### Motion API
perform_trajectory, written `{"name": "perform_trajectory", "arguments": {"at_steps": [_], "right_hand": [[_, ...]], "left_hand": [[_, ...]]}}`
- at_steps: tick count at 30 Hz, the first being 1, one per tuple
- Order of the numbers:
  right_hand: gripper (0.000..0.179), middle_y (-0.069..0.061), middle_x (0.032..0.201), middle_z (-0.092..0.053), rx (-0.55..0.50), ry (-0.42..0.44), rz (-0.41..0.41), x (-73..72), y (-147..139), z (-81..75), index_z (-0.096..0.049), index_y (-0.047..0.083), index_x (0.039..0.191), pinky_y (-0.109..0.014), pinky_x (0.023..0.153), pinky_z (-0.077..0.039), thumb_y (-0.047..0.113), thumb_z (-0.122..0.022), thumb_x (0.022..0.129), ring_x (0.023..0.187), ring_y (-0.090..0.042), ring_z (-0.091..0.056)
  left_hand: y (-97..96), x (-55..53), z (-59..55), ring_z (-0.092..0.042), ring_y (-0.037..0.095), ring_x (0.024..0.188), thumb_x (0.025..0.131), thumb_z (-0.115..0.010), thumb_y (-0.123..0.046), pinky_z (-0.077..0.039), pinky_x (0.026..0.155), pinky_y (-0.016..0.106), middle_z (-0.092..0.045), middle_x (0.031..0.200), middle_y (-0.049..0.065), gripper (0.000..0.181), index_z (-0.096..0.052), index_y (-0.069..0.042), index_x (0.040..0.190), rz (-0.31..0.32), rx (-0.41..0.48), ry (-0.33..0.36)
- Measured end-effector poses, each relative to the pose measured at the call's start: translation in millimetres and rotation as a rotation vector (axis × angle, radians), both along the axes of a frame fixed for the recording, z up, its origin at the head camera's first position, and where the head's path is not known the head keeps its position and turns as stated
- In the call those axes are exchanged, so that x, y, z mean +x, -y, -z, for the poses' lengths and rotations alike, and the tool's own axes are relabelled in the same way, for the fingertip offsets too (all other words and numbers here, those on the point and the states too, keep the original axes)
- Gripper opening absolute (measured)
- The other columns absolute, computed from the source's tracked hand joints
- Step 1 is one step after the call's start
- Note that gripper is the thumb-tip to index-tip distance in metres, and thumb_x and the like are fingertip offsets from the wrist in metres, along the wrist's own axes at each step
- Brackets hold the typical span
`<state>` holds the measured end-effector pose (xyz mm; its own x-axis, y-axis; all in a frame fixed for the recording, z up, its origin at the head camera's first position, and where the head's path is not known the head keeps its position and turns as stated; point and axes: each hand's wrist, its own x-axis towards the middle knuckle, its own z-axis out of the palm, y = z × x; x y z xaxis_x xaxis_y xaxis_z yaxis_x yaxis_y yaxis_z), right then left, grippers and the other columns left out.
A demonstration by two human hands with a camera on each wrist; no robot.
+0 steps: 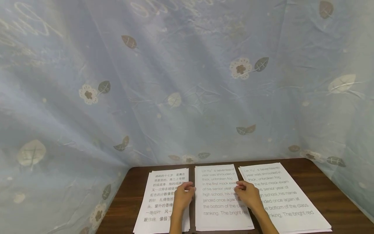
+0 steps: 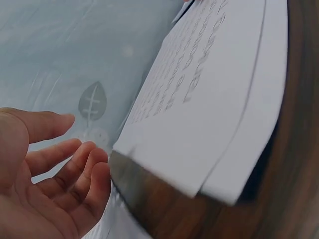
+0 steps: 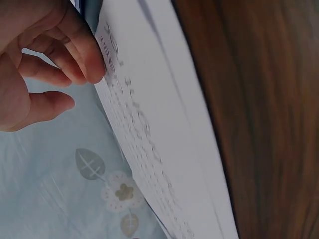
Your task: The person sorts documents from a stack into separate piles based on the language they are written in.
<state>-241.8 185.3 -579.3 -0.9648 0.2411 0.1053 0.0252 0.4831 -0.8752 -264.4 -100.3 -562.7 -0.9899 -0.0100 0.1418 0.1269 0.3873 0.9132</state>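
A middle stack of printed paper [image 1: 219, 201] with English text lies between my two hands. My left hand [image 1: 184, 195] is at its left side, overlapping the right part of a stack with Chinese text [image 1: 160, 195]. In the left wrist view, the left hand's fingers [image 2: 99, 184] are loosely bent, the thumb apart from them, with nothing between. On the other side, my right hand [image 1: 248, 195] overlaps the middle stack's right edge and part of a second English stack [image 1: 286, 201]. The right wrist view shows its bent fingertips [image 3: 94, 69] right at a paper edge, thumb apart.
All three stacks lie side by side on a dark brown wooden table [image 1: 119, 208] with rounded far corners. Narrow strips of wood show between them. Behind and beside the table hangs a pale blue cloth [image 1: 187, 97] with leaf and flower prints.
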Motion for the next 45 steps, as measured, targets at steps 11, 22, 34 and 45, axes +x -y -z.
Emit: {"name": "perform_trajectory", "arguments": {"at_steps": [11,22,34,45], "right_hand": [[0.044,-0.01,0.098,-0.074,0.08,0.02,0.011,2.6,-14,1.3,-0.068,-0.01,0.132,-0.023,0.055,-0.054,0.013,-0.069,0.095,0.067,-0.013,-0.066],[0.048,-0.003,0.075,-0.063,0.187,0.038,-0.02,3.9,-15,1.3,-0.066,-0.016,0.131,-0.021,0.049,-0.042,0.013,-0.07,0.093,0.059,-0.014,-0.055],[0.044,-0.002,0.07,-0.062,0.192,0.032,-0.023,1.2,-16,4.2,-0.07,-0.015,0.124,-0.021,0.047,-0.039,0.014,-0.07,0.092,0.054,-0.013,-0.051],[0.041,-0.004,0.082,-0.067,0.188,0.042,-0.016,1.8,-15,0.6,-0.072,-0.011,0.124,-0.026,0.054,-0.046,0.014,-0.073,0.092,0.066,-0.016,-0.058]], "left_hand": [[-15.3,1.3,2.2,-0.069,0.014,0.084,0.095,-0.076,-0.019,-0.058,0.07,0.03,-0.076,0.097,0.005,0.04,-0.072,0.002,0.13,-0.031,-0.166,-0.03],[-14.6,-1.7,8.1,-0.062,0.012,0.073,0.095,-0.076,-0.014,-0.05,0.061,0.024,-0.07,0.088,0.002,0.04,-0.071,0.006,0.129,-0.025,-0.228,-0.014],[-16.3,-5.0,9.6,-0.059,0.013,0.07,0.092,-0.079,-0.015,-0.047,0.06,0.026,-0.066,0.084,0.001,0.038,-0.074,0.004,0.125,-0.04,-0.301,-0.026],[-17.2,-5.3,9.9,-0.06,0.013,0.072,0.093,-0.078,-0.015,-0.049,0.062,0.027,-0.068,0.085,0.002,0.037,-0.075,0.003,0.124,-0.057,-0.305,-0.018]]}}
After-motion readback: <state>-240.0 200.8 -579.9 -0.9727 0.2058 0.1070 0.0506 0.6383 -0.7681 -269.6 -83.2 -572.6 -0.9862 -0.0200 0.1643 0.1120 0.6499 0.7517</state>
